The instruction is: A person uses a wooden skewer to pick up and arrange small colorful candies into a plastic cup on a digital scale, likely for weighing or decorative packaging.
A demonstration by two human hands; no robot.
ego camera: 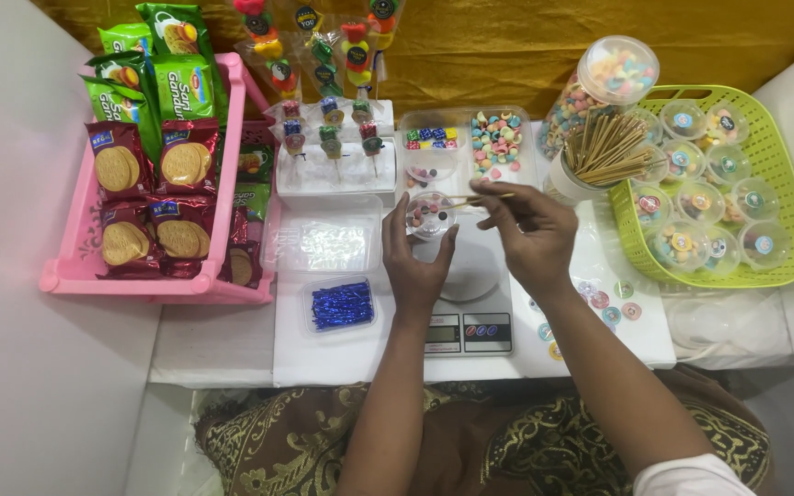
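A white table point(232, 344) stands before a mustard-gold curtain point(507, 46), with pale walls at either side. At the table's left a pink rack point(71, 276) holds biscuit packs: green ones point(153, 78) at the back, red foil ones point(153, 197) showing round biscuits in front. Candy skewers point(328, 124) stand in a white block beside it, with more hanging in clear wrap against the curtain. A clear tray point(469, 138) holds coloured sweets, and a blue-foil bundle point(342, 305) lies in a small clear box. At the right a green basket point(783, 165) carries lidded cups with round stickers, next to a candy jar point(604, 87) and a cup of sticks point(604, 147). Round stickers point(608, 303) lie loose on the table.

The left hand point(415, 266) curls around a small clear cup point(431, 216) of sweets, held just above the scale point(468, 303) (its display is too small to make out). The right hand point(530, 234) pinches a thin skewer point(480, 197), its tip over the cup.
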